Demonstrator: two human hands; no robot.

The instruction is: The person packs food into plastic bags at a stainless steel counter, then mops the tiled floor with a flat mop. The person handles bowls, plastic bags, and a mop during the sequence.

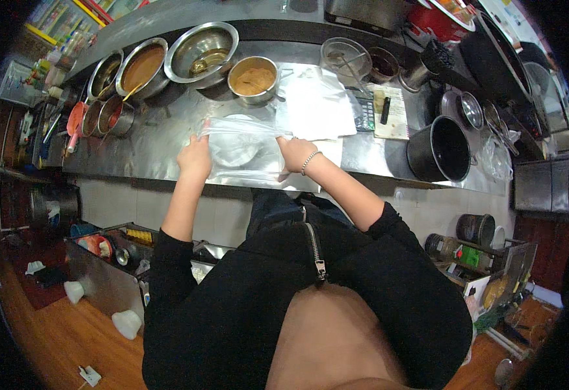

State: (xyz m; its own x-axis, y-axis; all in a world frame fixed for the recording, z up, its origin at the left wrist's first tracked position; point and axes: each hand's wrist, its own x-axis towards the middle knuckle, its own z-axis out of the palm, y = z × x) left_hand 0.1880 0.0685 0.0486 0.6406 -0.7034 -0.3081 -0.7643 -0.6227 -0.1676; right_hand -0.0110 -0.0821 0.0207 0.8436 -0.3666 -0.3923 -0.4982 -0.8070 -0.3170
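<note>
A sheet or bag of clear plastic film (245, 127) is stretched between my two hands, low over the steel counter. My left hand (196, 155) grips its left side, and my right hand (296, 153), with a beaded bracelet at the wrist, grips the right side. Under the film lies a round, whitish thing (235, 146), seen only through the plastic; I cannot tell what it is. A stack of clear or white plastic sheets (318, 107) lies just beyond my right hand.
Along the counter's back stand a large steel bowl (174, 61), a bowl of brown sauce (129, 73), a pot of tan paste (252, 100) and a clear bowl (330, 48). To the right are a calculator (365, 114), a notebook with a marker (397, 122) and a deep dark pot (418, 151).
</note>
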